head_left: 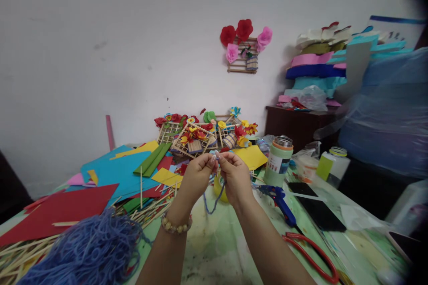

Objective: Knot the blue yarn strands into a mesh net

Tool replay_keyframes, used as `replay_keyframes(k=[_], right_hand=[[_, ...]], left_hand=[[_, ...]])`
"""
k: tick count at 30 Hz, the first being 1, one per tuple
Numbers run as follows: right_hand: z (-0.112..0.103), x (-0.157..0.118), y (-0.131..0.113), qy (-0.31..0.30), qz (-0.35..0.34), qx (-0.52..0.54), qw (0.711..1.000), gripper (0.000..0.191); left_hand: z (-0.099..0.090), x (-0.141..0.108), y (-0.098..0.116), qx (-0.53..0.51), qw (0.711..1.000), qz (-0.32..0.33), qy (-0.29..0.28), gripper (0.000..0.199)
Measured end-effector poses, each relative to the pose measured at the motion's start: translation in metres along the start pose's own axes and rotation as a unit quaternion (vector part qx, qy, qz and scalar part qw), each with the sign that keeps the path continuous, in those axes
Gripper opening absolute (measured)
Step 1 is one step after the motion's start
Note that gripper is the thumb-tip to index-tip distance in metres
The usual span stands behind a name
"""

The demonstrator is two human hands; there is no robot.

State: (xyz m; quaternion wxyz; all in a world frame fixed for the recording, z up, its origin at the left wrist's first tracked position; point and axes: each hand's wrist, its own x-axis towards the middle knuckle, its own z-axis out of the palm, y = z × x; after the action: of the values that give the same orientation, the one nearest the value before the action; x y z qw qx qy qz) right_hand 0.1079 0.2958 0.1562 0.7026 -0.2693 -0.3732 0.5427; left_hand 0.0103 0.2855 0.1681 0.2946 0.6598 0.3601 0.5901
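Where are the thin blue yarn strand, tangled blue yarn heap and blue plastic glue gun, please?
Thin blue yarn strand [210, 212], head view: hanging loop.
Tangled blue yarn heap [90, 247], head view: middle.
Blue plastic glue gun [284, 208], head view: handle.

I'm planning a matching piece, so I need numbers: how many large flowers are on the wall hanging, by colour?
Red flowers: 2
Pink flowers: 2
Total: 4
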Motion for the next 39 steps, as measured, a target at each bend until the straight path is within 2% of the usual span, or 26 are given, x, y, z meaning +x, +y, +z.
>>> replay_keyframes(k=[2,4,7,10,16,19,22,27,30,32,34,37,39], right_hand=[[-0.001,-0.003,-0.001,0.012,-0.043,-0.065,0.997,0.024],[-0.001,-0.006,-0.001,0.013,-0.129,-0.140,0.982,0.017],[0.000,-0.009,-0.001,-0.033,-0.241,-0.218,0.945,0.015],[0.000,-0.009,0.001,-0.084,-0.269,-0.246,0.927,0.020],[-0.005,-0.002,0.002,-0.143,-0.305,-0.293,0.894,0.028],[-0.006,-0.001,-0.001,-0.157,-0.300,-0.299,0.892,0.029],[-0.006,-0.002,-0.001,-0.143,-0.263,-0.287,0.910,0.027],[0.000,-0.006,0.006,-0.109,-0.124,-0.200,0.966,0.022],[0.003,-0.006,0.010,-0.118,-0.037,-0.142,0.982,0.029],[0.002,-0.005,0.011,-0.096,-0.042,-0.159,0.982,0.035],[-0.001,-0.004,0.009,-0.048,-0.121,-0.230,0.964,0.040],[-0.005,-0.004,0.001,0.019,-0.262,-0.321,0.910,0.038],[-0.007,-0.006,-0.005,0.007,-0.291,-0.350,0.891,0.026]], left_hand=[[0.001,0.000,-0.001,-0.018,1.000,-0.005,0.004,0.029],[0.001,0.001,-0.003,-0.032,0.999,-0.013,0.017,0.031],[-0.001,0.003,-0.006,-0.055,0.997,-0.018,0.051,0.038],[-0.005,0.005,-0.009,-0.083,0.994,-0.025,0.072,0.041],[-0.009,0.006,-0.009,-0.087,0.992,-0.038,0.087,0.038],[-0.009,0.006,-0.009,-0.070,0.992,-0.034,0.095,0.033],[-0.008,0.006,-0.011,-0.069,0.991,-0.046,0.104,0.031],[-0.004,0.006,-0.013,-0.104,0.983,-0.074,0.134,0.025],[-0.003,0.007,-0.009,-0.153,0.971,-0.118,0.142,0.024],[-0.004,0.007,-0.004,-0.209,0.950,-0.169,0.159,0.026],[-0.008,0.008,0.002,-0.295,0.913,-0.221,0.174,0.029],[-0.015,0.010,0.008,-0.458,0.829,-0.276,0.164,0.032],[-0.017,0.010,0.009,-0.525,0.780,-0.300,0.163,0.033]])
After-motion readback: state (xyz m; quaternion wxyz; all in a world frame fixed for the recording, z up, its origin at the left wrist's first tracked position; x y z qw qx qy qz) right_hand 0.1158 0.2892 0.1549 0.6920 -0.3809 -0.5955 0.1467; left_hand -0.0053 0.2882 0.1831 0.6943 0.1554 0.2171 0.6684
